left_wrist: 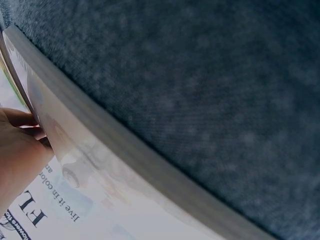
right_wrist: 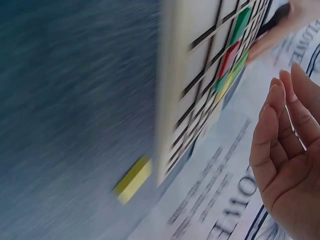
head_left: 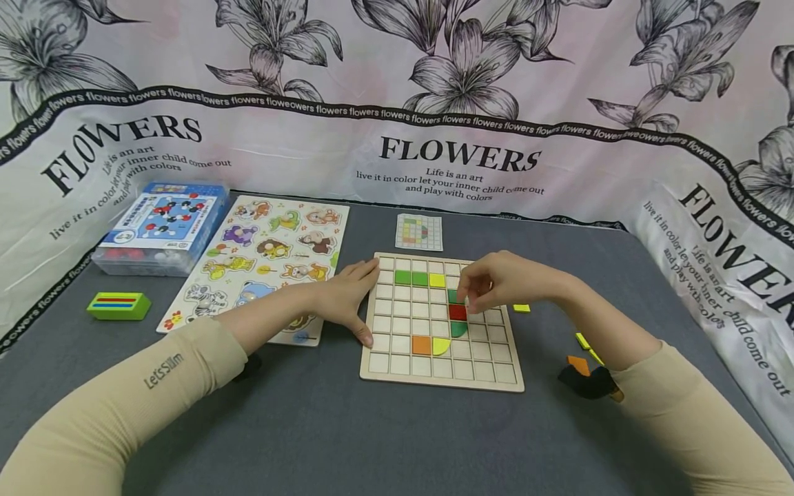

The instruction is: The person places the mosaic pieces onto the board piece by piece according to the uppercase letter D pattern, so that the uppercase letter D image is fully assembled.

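Note:
A wooden grid board (head_left: pixel 434 383) lies on the grey cloth. My left hand (head_left: pixel 344 297) rests along its left edge, thumb spread toward the near corner and fingers at the far one. Over the board's right half is my right hand (head_left: pixel 499 279), fingers loosely bent. Nothing shows between its fingers in the right wrist view. Close under its fingertips are a red square (head_left: pixel 457 313) and a green piece (head_left: pixel 453 296), partly covered. A rounded green piece (head_left: pixel 458 329), two green squares (head_left: pixel 411 278), a yellow square (head_left: pixel 437 280), an orange square (head_left: pixel 422 345) and a rounded yellow piece (head_left: pixel 441 346) fill other cells.
A small pattern card (head_left: pixel 419 232) lies behind the board. Leftward are an animal picture board (head_left: pixel 335 227), a boxed set (head_left: pixel 161 227) and a green block (head_left: pixel 118 306). Loose yellow (head_left: pixel 522 308) and orange (head_left: pixel 579 365) pieces lie to the right. A printed curtain (head_left: pixel 298 145) hangs behind.

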